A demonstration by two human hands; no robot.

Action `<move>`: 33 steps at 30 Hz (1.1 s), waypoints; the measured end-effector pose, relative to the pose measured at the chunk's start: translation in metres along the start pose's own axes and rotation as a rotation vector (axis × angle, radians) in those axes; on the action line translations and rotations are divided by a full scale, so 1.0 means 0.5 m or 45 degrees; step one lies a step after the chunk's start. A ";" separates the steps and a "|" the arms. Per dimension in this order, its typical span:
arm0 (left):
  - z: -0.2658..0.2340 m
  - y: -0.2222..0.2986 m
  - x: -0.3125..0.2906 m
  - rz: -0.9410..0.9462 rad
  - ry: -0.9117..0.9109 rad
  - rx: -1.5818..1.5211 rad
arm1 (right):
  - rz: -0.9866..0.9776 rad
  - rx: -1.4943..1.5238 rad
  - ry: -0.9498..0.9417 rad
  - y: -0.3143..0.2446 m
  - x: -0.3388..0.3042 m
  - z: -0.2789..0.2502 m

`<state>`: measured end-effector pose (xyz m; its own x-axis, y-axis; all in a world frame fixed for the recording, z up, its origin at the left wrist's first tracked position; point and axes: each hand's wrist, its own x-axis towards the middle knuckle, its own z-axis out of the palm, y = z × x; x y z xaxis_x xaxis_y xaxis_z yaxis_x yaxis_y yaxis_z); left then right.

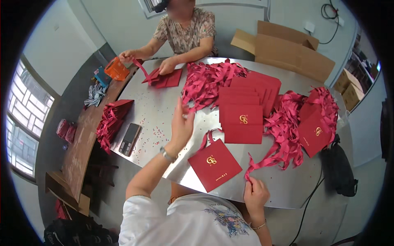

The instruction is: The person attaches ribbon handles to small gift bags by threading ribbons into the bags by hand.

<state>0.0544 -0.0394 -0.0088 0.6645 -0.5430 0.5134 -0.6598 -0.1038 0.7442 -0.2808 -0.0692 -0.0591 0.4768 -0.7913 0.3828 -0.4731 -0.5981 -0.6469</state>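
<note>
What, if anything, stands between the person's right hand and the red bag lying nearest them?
Nothing visible blocks it: bare tabletop separates the right hand from the red bag. The pink ribbon in its fingers runs past the bag's right corner toward the ribbon pile, not across the bag.

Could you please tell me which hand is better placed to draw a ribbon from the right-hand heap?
Probably the right hand: it pinches a ribbon that seems to trail from that heap. The left hand seems empty and is farther off, left of the front bag.
</note>
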 end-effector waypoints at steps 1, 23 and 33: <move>-0.002 0.013 0.047 -0.063 0.020 -0.142 | -0.001 -0.021 0.016 0.001 -0.001 0.002; -0.034 0.005 -0.251 0.366 -0.486 0.235 | 0.017 -0.176 0.075 -0.003 -0.006 0.025; -0.035 0.002 -0.247 0.293 -0.547 0.222 | -0.043 -0.155 0.096 -0.008 -0.002 0.024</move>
<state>-0.0222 0.0423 -0.0640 0.3152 -0.8574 0.4068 -0.8451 -0.0587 0.5313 -0.2706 -0.0645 -0.0645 0.4391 -0.7752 0.4542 -0.5463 -0.6317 -0.5501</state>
